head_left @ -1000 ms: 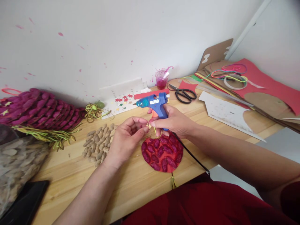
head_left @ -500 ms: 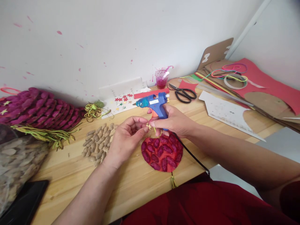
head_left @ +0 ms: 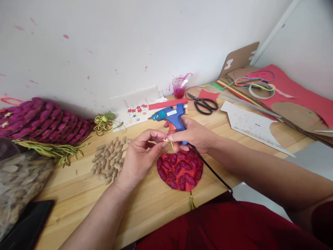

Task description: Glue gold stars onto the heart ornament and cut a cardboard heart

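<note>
A blue glue gun (head_left: 175, 118) rests in my right hand (head_left: 196, 134), its nozzle pointing left and its black cord trailing toward the table edge. My left hand (head_left: 142, 152) pinches a small yellow star (head_left: 165, 140) between thumb and fingertips. The tips of both hands meet at this star, and part of it is hidden by them. Below them lies a round red disc (head_left: 179, 170) covered with purple-dyed peanuts, with a yellow-green cord at its top and a tassel (head_left: 191, 201) at its bottom.
Loose peanuts (head_left: 110, 158) lie left of my left hand. Star cut-outs (head_left: 135, 110) sit on white paper behind the glue gun. Scissors (head_left: 204, 103) and a cup of pink liquid (head_left: 179, 88) stand farther back. Stacked purple peanut discs (head_left: 47, 121) are at left, cardboard and red sheets (head_left: 293, 90) at right.
The star has tilted between my fingertips and now shows more edge-on. My hands and the glue gun have shifted only slightly; the disc stays where it was.
</note>
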Tool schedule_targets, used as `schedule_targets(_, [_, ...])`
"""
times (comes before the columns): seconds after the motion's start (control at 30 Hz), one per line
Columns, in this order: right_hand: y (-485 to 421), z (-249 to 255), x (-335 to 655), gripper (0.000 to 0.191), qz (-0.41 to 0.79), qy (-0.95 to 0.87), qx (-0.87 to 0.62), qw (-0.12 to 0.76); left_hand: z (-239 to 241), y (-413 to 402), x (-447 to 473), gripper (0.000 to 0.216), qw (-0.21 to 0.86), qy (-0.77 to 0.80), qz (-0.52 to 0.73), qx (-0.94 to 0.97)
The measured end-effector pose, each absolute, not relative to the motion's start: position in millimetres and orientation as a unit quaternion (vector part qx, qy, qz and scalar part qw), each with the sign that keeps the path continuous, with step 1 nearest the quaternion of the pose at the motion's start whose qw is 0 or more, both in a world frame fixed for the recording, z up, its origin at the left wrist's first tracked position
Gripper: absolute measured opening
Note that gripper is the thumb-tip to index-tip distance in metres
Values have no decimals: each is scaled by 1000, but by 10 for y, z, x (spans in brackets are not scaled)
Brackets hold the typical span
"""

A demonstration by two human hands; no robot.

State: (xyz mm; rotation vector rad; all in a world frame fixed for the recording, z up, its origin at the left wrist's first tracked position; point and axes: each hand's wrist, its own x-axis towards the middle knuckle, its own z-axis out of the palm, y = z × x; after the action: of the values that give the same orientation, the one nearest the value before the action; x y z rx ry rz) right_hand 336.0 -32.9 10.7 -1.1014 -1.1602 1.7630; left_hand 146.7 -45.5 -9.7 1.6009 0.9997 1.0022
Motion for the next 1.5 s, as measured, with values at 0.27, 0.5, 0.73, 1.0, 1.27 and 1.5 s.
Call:
schedule_targets(0.27, [-328, 125, 3359, 38, 693, -450, -433, 360, -87, -473, 1474, 9, 432, 417, 408, 688])
schedule_targets(0.5, [-341, 127, 3344, 38, 693, -442, -438, 365, -62, -496, 1475, 5, 322, 386, 416, 758])
schedule_targets(0.73, [-229, 66, 3401, 40, 599, -469, -510, 401, -49, -409, 1435, 9, 383, 494, 381, 682])
schedule_targets(1.0, [-147, -9, 3452, 42, 556, -493, -540, 394, -239, -238, 1286, 20, 231, 548, 349, 724])
schedule_targets(1.27, [-164, -5, 3448, 39, 561, -494, -533, 396, -172, -248, 1234, 16, 182, 554, 352, 732])
schedule_targets(1.5, [-178, 26, 3441, 36, 580, -483, -518, 403, -152, -283, 1302, 6, 183, 522, 235, 799])
